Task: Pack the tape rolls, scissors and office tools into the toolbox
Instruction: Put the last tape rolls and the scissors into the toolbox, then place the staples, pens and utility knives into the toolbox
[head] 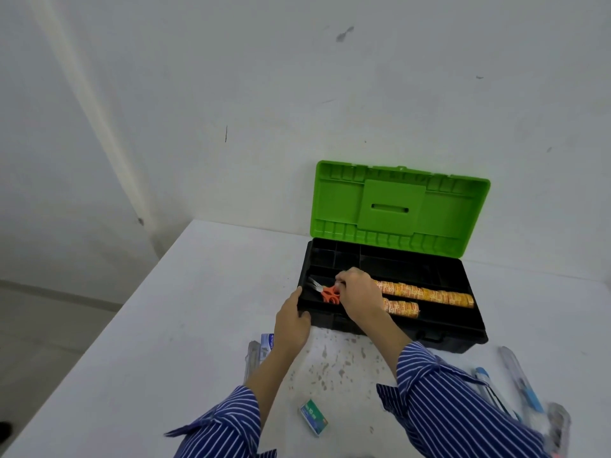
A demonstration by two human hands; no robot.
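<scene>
Two hands at toolbox on white bench: right hand fingers curled on orange-handled scissors inside tray's left end; left hand gripped box's near-left corner; tape rolls lay in two rows beside scissors; green lid stood open; staple box lay on bench near sleeves

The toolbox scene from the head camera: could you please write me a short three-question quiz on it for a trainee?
1. True or false: the toolbox has its green lid raised.
2. Which hand is at the orange-handled scissors? A) left hand B) right hand
3. Fill in: the small green box lies on the ____, outside the toolbox.

Key: 1 true; 2 B; 3 table. The left hand holds the toolbox's front corner, and the tape rolls already lie inside.
</scene>
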